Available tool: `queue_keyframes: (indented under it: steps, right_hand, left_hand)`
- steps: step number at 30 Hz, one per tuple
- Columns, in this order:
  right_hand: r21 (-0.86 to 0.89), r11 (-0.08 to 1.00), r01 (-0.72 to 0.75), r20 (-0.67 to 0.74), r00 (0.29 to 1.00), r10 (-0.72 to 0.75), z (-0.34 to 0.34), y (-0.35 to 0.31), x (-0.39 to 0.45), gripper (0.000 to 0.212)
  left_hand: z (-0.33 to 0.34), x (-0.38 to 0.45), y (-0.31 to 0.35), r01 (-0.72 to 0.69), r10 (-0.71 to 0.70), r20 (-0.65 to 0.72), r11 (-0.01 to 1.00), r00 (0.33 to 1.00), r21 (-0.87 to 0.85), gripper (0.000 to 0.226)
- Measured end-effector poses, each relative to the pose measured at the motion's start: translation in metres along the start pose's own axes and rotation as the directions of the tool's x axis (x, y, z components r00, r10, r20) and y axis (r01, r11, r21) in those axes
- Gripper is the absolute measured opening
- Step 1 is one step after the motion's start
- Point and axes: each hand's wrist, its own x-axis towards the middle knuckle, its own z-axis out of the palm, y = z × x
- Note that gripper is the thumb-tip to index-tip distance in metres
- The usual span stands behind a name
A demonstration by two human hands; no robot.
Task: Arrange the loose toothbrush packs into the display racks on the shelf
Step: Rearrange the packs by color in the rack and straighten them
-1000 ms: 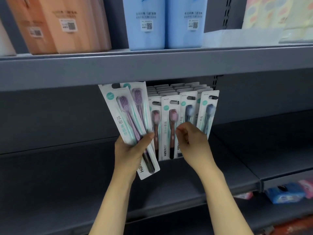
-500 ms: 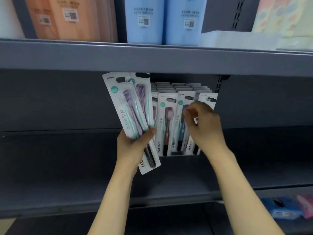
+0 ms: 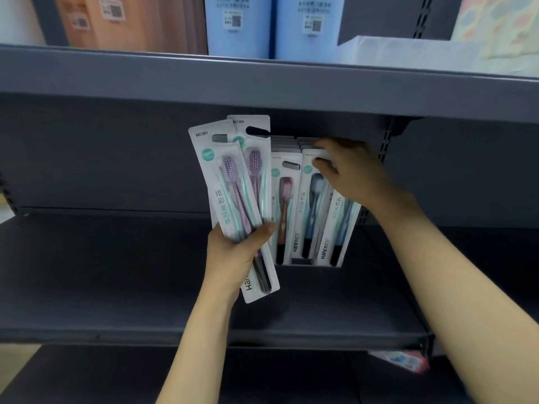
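Observation:
My left hand (image 3: 233, 252) grips two white toothbrush packs (image 3: 230, 199) with purple brushes, fanned and tilted left, just left of the rack. The display rack (image 3: 300, 261) stands on the dark middle shelf and holds several upright packs, a brown-brush pack (image 3: 284, 211) and blue-brush packs (image 3: 312, 205) in front. My right hand (image 3: 347, 173) reaches over the right rows, fingers curled on the top edges of the packs there, thumb against the front blue pack's top. Its fingertips are hidden under the upper shelf.
The grey upper shelf (image 3: 262, 80) hangs low over the rack, carrying orange packages (image 3: 122, 21) and blue packages (image 3: 271, 24). The middle shelf (image 3: 116, 272) stretches wide to the left. A slotted upright (image 3: 385, 144) runs right of the rack. Coloured packs (image 3: 402, 360) lie on a lower shelf.
My right hand has risen from the packs' middle to their top edges at the rack's right side. The camera view has moved closer. My left hand keeps its two packs.

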Motion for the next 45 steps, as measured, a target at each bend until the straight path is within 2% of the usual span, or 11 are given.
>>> queue_keyframes:
  steps: [6,10,12,14,20,24,34,37,40,42,45]
  right_hand:
    - [0.154,0.988,-0.001,-0.056,0.998,0.01,-0.002,-0.001,-0.004,0.032]
    - [0.271,0.954,-0.129,-0.173,0.968,0.18,-0.022,0.012,0.001,0.028]
    - [0.325,0.903,-0.281,-0.123,0.934,0.335,-0.031,0.026,0.004,0.028]
    - [0.318,0.881,-0.351,-0.063,0.919,0.389,-0.033,0.041,0.006,0.028]
    - [0.361,0.862,-0.357,0.143,0.934,0.327,-0.035,0.041,0.013,0.028]
    - [0.394,0.84,-0.373,0.183,0.927,0.326,-0.031,0.036,0.022,0.031]
    - [0.253,0.851,-0.461,0.361,0.86,0.359,-0.024,0.046,0.042,0.033]
    - [0.379,0.734,-0.563,0.432,0.81,0.397,-0.019,0.054,0.046,0.027]
    - [0.573,0.52,-0.633,0.426,0.772,0.471,-0.012,0.066,0.04,0.01]
    - [0.654,0.358,-0.667,0.486,0.732,0.477,-0.009,0.071,0.029,0.012]
    - [0.68,0.255,-0.687,0.551,0.709,0.441,0.002,0.078,0.01,0.018]
  left_hand:
    - [0.004,0.003,0.001,-0.012,0.012,-0.01,1.0,1.0,-0.002,0.032]
    - [0.003,0.002,-0.001,-0.007,0.007,-0.001,1.0,1.0,-0.012,0.032]
    - [0.002,0.002,-0.003,-0.001,0.001,-0.013,1.0,1.0,-0.01,0.031]
    - [0.001,0.004,-0.004,0.013,-0.013,-0.025,1.0,1.0,-0.026,0.03]
    - [0.004,0.009,-0.002,0.016,-0.017,-0.019,0.999,1.0,-0.038,0.028]
    - [0.006,0.009,0.001,0.014,-0.014,-0.018,0.999,1.0,-0.031,0.028]
    - [0.003,0.009,0.001,0.031,-0.031,-0.037,0.999,0.999,-0.021,0.027]
    - [0.004,0.008,0.0,0.037,-0.038,-0.039,0.999,0.999,-0.014,0.028]
    - [0.005,0.007,0.0,0.033,-0.034,-0.036,0.999,0.999,-0.014,0.029]
    - [0.005,0.006,0.0,0.037,-0.037,-0.03,0.999,0.999,-0.004,0.029]
    - [0.006,0.006,-0.002,0.043,-0.042,-0.038,0.999,0.998,0.015,0.025]
